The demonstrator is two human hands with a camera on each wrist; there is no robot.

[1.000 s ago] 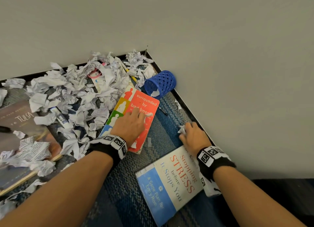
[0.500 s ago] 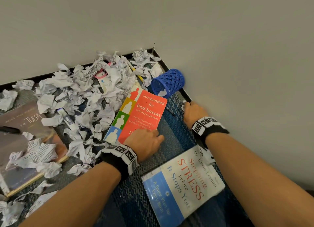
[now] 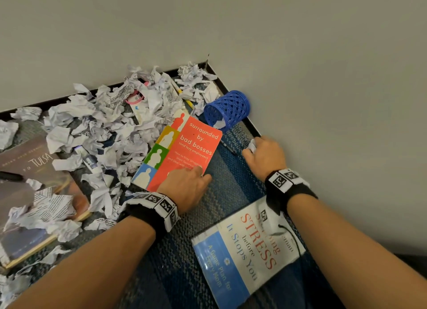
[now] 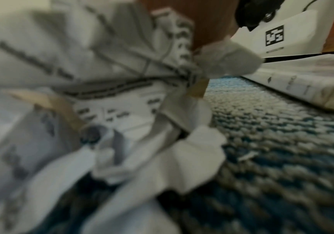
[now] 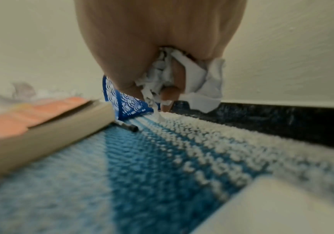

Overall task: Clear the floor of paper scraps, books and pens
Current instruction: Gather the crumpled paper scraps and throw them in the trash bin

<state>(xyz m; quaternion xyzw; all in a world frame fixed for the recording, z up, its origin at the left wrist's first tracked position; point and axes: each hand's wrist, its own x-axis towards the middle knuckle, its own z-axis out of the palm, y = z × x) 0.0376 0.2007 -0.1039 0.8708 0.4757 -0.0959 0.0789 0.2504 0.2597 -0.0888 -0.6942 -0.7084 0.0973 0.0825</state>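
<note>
Barely underway, I am clutching paper scraps (image 5: 194, 82) in both hands, right hand (image 3: 263, 156) and left hand (image 3: 184, 188), while books, pens and most scraps are littering the floor (image 3: 221, 193).

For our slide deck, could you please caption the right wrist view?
Right hand clutching crumpled paper scraps above blue carpet, near a fallen blue pen holder.

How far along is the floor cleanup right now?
Barely started. The right hand grips a wad of paper scraps; the left hand is at the red book. Left: the scrap pile, the Stress book, the Tulsa book and a pen.
</note>
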